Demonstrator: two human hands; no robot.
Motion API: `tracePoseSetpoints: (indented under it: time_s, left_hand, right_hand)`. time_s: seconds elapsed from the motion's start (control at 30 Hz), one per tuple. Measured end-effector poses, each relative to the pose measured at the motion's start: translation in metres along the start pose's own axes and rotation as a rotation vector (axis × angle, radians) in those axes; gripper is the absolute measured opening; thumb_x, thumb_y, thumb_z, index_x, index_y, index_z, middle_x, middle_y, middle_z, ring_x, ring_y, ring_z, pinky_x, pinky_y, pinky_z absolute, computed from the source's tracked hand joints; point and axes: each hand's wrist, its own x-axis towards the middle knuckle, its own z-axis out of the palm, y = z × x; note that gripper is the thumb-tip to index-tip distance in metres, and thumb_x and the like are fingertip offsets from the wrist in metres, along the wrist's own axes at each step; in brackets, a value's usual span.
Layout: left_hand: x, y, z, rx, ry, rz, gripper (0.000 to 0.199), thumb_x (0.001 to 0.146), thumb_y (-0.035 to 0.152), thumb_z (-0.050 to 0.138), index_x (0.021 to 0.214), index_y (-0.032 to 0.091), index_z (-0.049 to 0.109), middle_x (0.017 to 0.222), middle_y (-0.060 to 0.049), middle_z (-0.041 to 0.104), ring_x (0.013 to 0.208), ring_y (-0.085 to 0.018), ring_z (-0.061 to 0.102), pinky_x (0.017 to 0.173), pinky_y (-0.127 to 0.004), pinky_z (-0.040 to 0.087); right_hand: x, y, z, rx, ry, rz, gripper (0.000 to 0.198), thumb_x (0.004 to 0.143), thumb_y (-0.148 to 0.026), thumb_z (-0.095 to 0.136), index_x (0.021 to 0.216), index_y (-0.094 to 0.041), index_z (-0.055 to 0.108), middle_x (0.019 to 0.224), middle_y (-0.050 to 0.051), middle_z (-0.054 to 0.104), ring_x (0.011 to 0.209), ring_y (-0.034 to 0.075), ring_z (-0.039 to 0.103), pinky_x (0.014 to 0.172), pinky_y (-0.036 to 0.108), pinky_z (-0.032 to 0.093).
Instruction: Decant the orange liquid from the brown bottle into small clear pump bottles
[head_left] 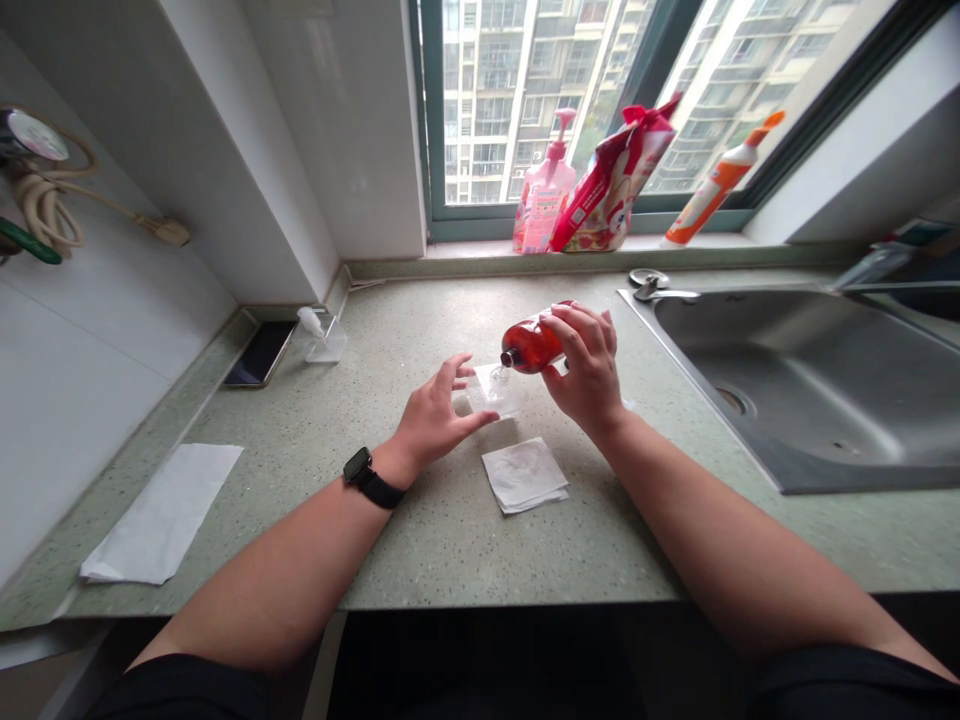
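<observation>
My right hand [583,365] is wrapped round a red, see-through bottle [531,345], tipped with its open neck pointing left and down. Right under the neck stands a small clear plastic container [504,390] on the counter. Beside its left side is my left hand [439,412], thumb and fingers spread at the container's edge; whether they touch it I cannot tell. A black watch sits on that wrist. A folded white tissue [526,475] lies just in front of the container. A small dark thing, perhaps a cap, shows partly behind my right hand.
The speckled counter [420,310] has a steel sink [825,390] at right. On the left lie a phone [260,354], a clear pump-top piece [322,340] and a white paper sheet [165,512]. A pink pump bottle [544,200], red bag [619,185] and orange bottle [712,190] line the windowsill.
</observation>
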Motion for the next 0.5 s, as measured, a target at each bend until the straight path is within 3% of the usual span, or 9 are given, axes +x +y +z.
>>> tracePoseSetpoints:
  time_s: [0.5]
  left_hand:
    - [-0.0003, 0.0013, -0.0013, 0.016, -0.007, 0.01, 0.09, 0.084, 0.055, 0.091, 0.155, 0.028, 0.042, 0.138, -0.013, 0.073, 0.117, -0.031, 0.079, 0.101, -0.052, 0.067]
  right_hand:
    - [-0.0001, 0.0006, -0.0001, -0.033, -0.033, 0.014, 0.077, 0.085, -0.007, 0.066, 0.152, -0.039, 0.048, 0.147, 0.007, 0.064, 0.148, 0.036, 0.055, 0.131, 0.068, 0.032]
